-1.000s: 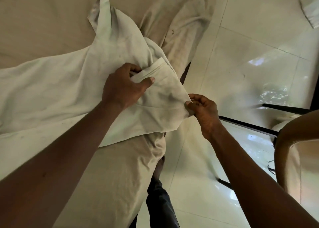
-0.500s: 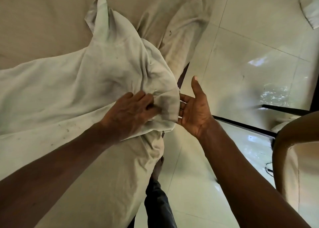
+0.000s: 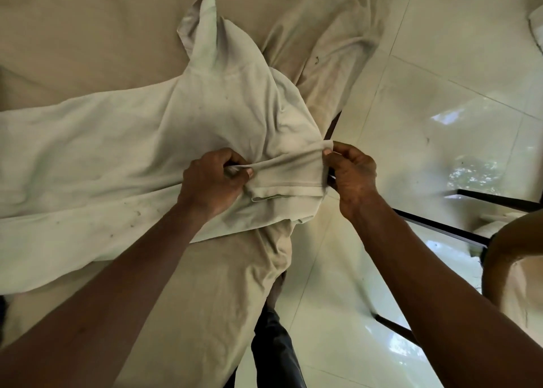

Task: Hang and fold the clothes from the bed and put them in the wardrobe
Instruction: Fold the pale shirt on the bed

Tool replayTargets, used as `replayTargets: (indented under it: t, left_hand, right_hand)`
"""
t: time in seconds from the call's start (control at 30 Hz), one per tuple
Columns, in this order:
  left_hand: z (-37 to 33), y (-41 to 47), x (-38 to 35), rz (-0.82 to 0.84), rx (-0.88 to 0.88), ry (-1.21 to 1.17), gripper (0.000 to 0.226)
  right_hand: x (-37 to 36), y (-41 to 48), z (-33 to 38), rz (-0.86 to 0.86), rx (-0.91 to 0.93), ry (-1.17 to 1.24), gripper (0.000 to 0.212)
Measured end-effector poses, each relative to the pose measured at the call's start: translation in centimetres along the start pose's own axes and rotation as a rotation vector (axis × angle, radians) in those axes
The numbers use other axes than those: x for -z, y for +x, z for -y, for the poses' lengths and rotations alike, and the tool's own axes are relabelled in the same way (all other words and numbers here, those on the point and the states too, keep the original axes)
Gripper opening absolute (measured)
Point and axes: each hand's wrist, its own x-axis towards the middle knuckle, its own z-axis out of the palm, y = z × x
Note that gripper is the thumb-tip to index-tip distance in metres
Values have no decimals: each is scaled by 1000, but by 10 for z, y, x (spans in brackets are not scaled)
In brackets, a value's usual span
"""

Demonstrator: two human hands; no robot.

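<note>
Bed (image 3: 88, 35) | white garment (image 3: 117, 140) long axis L-R | L hand (image 3: 211, 182), R hand (image 3: 352, 176) pinch its hem

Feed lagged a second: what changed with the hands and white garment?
The right hand, open and off the cloth half a second ago, has moved back in and pinches the folded edge of the white garment again. The left hand kept gripping the cloth. The garment still lies on the bed.

Pale garment (image 3: 117, 140) partly beyond left edge
</note>
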Motion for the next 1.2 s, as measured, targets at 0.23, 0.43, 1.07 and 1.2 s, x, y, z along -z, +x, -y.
replayTargets:
  t: [0.23,0.43,1.07,1.2]
  left_hand:
    - [4,12,10,-200,-60,2,17]
    - [-23,43,17,-62,77,-69,30]
    - [-35,143,73,-473,285,-105,59]
    - [-41,177,91,-273,344,-24,53]
  right_hand:
    - [-17,-5,12,-167,469,-477,27]
    - [-41,19,43,-6,388,-689,27]
    - [-112,17,58,324,474,-626,49]
    - [-115,19,52,296,452,-636,52]
